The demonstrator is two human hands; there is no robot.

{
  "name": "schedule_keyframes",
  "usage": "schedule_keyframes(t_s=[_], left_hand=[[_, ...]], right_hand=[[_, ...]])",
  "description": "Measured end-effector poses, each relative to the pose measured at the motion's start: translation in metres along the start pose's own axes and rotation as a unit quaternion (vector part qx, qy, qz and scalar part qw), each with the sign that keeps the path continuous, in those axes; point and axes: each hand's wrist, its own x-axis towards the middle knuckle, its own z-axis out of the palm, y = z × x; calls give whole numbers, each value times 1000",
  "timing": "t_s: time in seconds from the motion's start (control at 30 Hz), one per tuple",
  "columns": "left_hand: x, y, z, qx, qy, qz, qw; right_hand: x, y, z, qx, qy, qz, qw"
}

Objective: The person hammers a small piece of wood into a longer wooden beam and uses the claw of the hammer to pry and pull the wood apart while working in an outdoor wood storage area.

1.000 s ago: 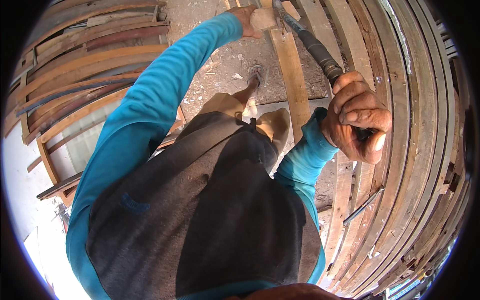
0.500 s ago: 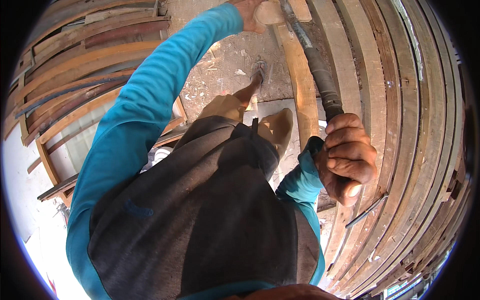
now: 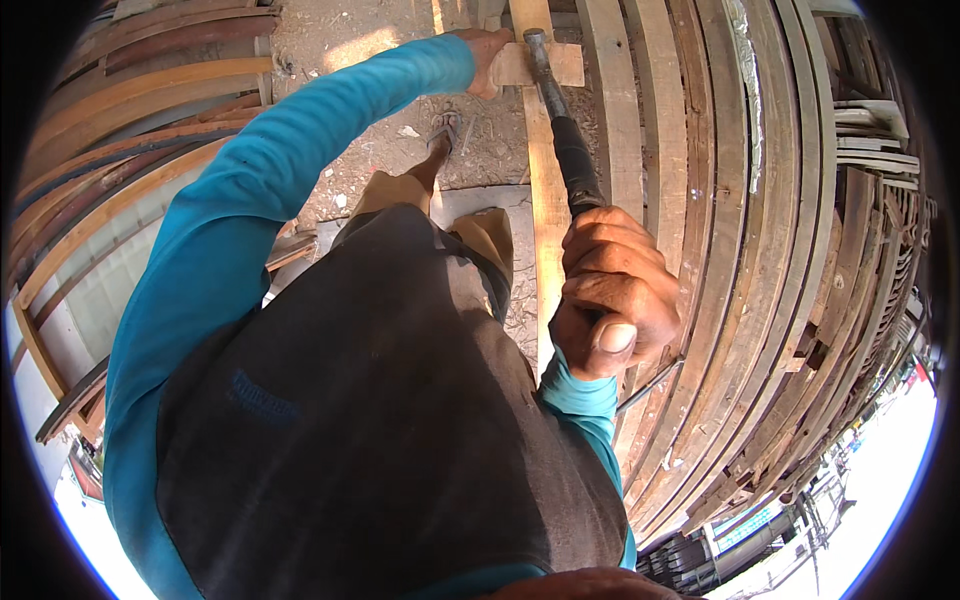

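Observation:
My right hand (image 3: 618, 290) is closed round the dark grip of a hammer (image 3: 572, 150) with a bare metal shaft. The hammer points away from me, and its far end lies over a short piece of wood (image 3: 515, 66). This short piece sits crosswise on a long, pale wooden plank (image 3: 545, 195). At the far side my left hand (image 3: 484, 58) grips the short piece by its left end. Its fingers are partly hidden.
Long wooden beams (image 3: 665, 130) lie side by side on the right, with a thin dark rod (image 3: 650, 387) near my right wrist. Stacked timber (image 3: 850, 260) stands beyond them. Wooden frames (image 3: 150, 85) lean on the left. My sandalled foot (image 3: 443, 125) stands on the littered dirt ground (image 3: 370, 100).
The view has shifted, bringing the hammer's far end and the whole short piece into sight. My right hand still grips the hammer, and my left hand stays at the short piece.

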Motion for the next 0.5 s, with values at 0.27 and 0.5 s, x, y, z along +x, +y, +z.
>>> schedule_keyframes(t_s=[0.27,0.5], left_hand=[[4,-1,9,-49,-29,-17,998],[-3,2,-5,-51,-32,-54,997]], right_hand=[[34,-4,29,-97,18,63,993],[-2,3,-2,-42,149,88,984]])
